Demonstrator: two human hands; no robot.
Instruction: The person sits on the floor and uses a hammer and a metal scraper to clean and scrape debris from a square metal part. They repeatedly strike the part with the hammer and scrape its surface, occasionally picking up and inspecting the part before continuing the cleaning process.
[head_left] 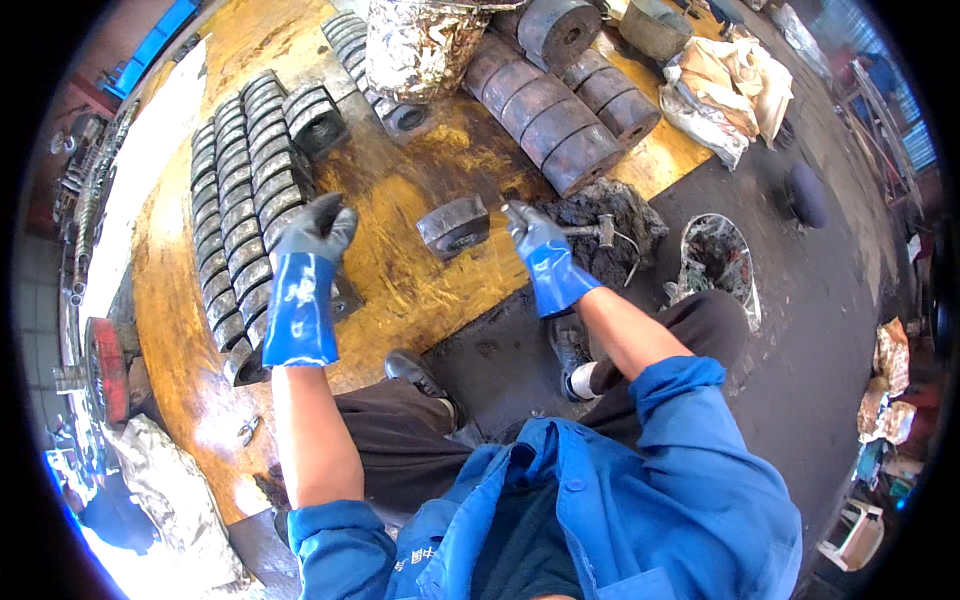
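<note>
My left hand (318, 228), in a glove with a grey palm and long blue cuff, hovers by the rows of dark cylinders (232, 190); its fingers are curled loosely, thumb apart, and nothing shows in them. A single short dark cylinder (453, 226) with a hole in its end lies on its side on the yellow plate (400, 300), between my two hands and touched by neither. My right hand (535, 232), gloved alike, is closed round the handle of a hammer (605, 231). The hammer's head points right, over a dark, crumpled lump (625, 215).
Larger dark rollers (545, 115) lie in rows at the far middle, beside a stained bucket (420, 50). Crumpled sacks (730, 85) sit far right. A lined bucket (718, 262) of dark material stands by my right knee. A red-rimmed wheel-like object (105, 370) is at left.
</note>
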